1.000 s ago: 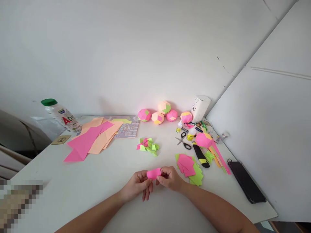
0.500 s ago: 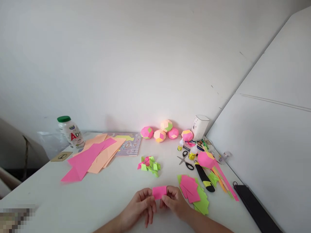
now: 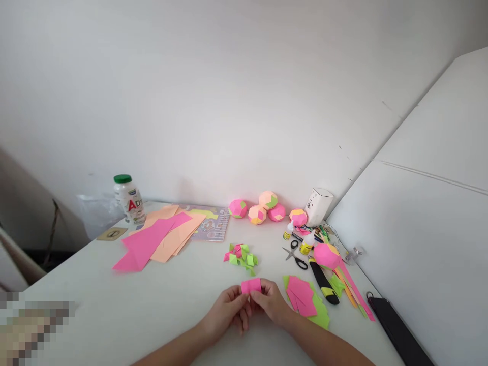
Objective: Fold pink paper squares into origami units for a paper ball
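Note:
A small pink paper piece (image 3: 250, 285) is held up between my two hands above the white table, its top edge bending over. My left hand (image 3: 227, 311) pinches its left side with thumb and forefinger, the other fingers curled below. On the right side, my right hand (image 3: 271, 303) grips the paper with its thumb in front and fingers behind. Beyond them lies a loose cluster of folded green and pink paper pieces (image 3: 242, 258). Close to the right hand, pink paper cutouts (image 3: 302, 295) rest on green ones (image 3: 321, 312).
Several paper balls (image 3: 257, 214) sit along the wall. Scissors (image 3: 295, 255), glue bottles (image 3: 307, 244), a utility knife (image 3: 323, 281) and a black phone-like object (image 3: 398, 325) lie to the right. Large paper sheets (image 3: 163, 236) and a white bottle with a green cap (image 3: 129, 201) are at left.
The pink paper, flat half a second ago, now curls at its top, and both hands have drawn slightly closer around it. The camera view has shifted a little.

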`<state>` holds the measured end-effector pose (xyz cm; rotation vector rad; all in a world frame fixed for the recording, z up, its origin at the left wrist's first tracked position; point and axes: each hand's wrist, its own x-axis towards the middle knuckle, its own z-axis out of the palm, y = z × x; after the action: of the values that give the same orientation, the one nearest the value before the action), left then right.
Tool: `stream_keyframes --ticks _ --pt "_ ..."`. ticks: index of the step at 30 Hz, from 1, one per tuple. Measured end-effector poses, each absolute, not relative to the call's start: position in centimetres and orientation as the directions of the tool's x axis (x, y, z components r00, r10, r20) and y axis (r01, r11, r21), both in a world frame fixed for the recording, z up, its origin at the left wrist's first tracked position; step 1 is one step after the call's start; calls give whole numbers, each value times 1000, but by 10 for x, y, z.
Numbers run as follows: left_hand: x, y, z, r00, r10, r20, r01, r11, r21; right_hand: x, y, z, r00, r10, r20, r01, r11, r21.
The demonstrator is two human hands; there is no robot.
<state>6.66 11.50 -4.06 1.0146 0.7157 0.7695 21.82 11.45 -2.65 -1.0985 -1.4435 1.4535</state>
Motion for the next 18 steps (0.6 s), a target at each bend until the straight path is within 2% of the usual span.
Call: stream_keyframes --ticks 3,5,10,18 --pt "57 126 -36 545 827 -137 -106 230 967 220 115 -29 -291 957 -23 51 -8 -999" --pt "51 131 -35 603 781 -166 -58 250 966 223 114 -30 -301 953 -34 79 -11 -997" --pt "46 133 -36 613 775 -153 -116 279 953 224 115 -31 -281 958 -60 104 -32 -994" --pt "44 132 -35 605 793 -70 -251 273 929 223 116 -37 -215 977 8 118 34 -992"
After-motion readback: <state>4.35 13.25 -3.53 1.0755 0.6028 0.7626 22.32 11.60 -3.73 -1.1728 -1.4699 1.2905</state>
